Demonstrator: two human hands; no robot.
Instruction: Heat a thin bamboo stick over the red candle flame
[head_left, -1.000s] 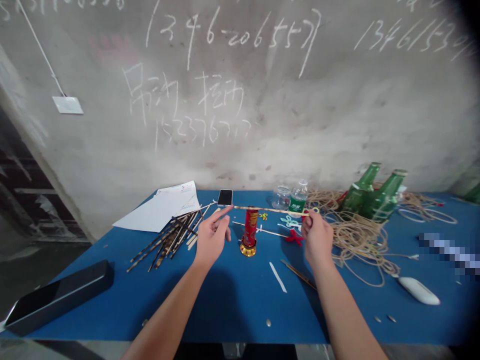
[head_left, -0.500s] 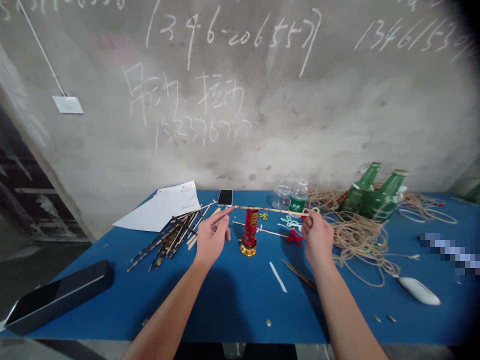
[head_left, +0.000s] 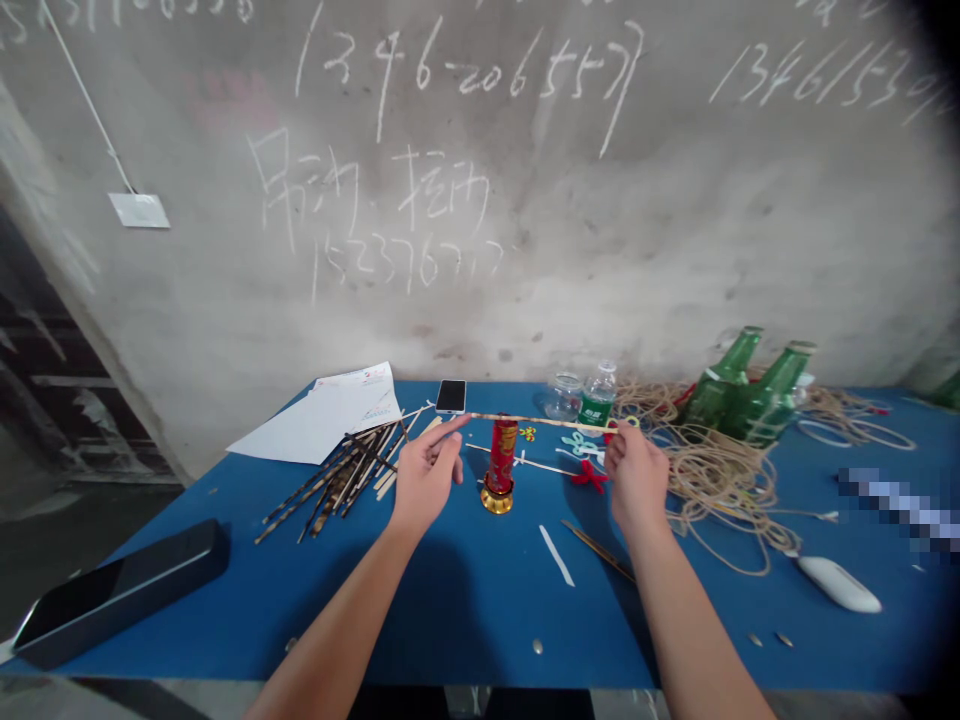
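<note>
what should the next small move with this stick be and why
Probably pinch the stick with the left hand too: its index finger is at one end, thumb apart, while the right hand holds the other end.

We cannot identify the pixelated object (head_left: 900, 506) at the right edge; right of centre, our right hand (head_left: 637, 468) covers the end of the thin stick (head_left: 553, 423).

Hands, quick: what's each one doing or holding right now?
Left hand: open, index finger extended toward one end of the thin stick; contact unclear.
Right hand: closed, pinching the stick's other end.
</note>
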